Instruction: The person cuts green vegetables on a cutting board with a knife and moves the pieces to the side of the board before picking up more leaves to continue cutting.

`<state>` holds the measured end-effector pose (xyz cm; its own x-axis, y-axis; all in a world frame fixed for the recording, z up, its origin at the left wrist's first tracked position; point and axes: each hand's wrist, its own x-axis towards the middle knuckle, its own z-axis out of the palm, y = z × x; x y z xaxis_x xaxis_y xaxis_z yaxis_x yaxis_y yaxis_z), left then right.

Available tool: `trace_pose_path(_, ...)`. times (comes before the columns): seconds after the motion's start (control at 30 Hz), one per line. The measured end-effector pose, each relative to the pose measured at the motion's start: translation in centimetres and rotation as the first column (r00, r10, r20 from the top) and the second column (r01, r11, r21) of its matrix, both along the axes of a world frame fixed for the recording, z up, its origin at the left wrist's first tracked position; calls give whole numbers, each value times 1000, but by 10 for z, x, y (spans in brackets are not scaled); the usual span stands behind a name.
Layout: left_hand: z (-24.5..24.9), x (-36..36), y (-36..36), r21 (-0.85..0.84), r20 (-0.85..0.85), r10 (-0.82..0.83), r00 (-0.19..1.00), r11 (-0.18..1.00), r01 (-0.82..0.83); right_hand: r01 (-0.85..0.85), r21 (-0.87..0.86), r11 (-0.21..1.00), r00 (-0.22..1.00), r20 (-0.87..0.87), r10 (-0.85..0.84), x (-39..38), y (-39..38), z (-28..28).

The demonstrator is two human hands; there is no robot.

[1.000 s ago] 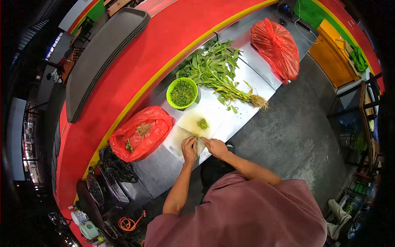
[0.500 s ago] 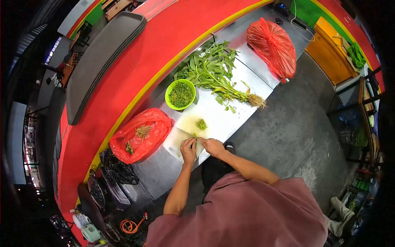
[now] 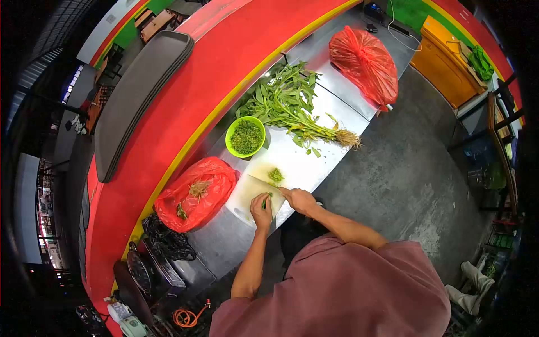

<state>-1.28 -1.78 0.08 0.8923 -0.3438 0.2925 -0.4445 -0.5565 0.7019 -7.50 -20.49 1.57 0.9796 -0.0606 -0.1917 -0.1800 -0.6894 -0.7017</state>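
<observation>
My right hand (image 3: 300, 200) is closed round the handle of a knife (image 3: 263, 183), whose blade lies across the white cutting board (image 3: 242, 201). My left hand (image 3: 261, 210) is closed on green stems (image 3: 264, 203) at the near part of the board, just below the blade. A small heap of chopped greens (image 3: 275, 174) rests on the board beyond the knife. Behind the board stands a lime-green bowl (image 3: 228, 137) filled with chopped greens. To its right lies a big bunch of leafy greens (image 3: 289, 104), with its roots toward the counter's front edge.
An open red plastic bag (image 3: 210, 196) with root scraps sits left of the board, beside a black plastic bag (image 3: 165, 236). A tied red bag (image 3: 364, 64) lies farther along the metal counter (image 3: 216, 244). A red wall (image 3: 168, 112) runs behind.
The knife and my right hand have moved slightly right, away from my left hand. More of the blade and of the stems now shows. The whole view has shifted a little.
</observation>
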Motion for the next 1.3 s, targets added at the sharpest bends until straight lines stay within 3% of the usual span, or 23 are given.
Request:
trace_pose_path(0.3,-1,-1,-2,-39,-27,28,999,999,-29,8,183,983,998,-68,4,-11,7,10)
trace_pose_path(0.63,1,-2,-2,69,45,-12,999,998,9,-9,178,984,998,-63,20,-10,9,6)
trace_pose_path(1.3,2,-2,1,11,83,3,997,1000,-4,-22,200,980,991,-125,48,-6,3,15)
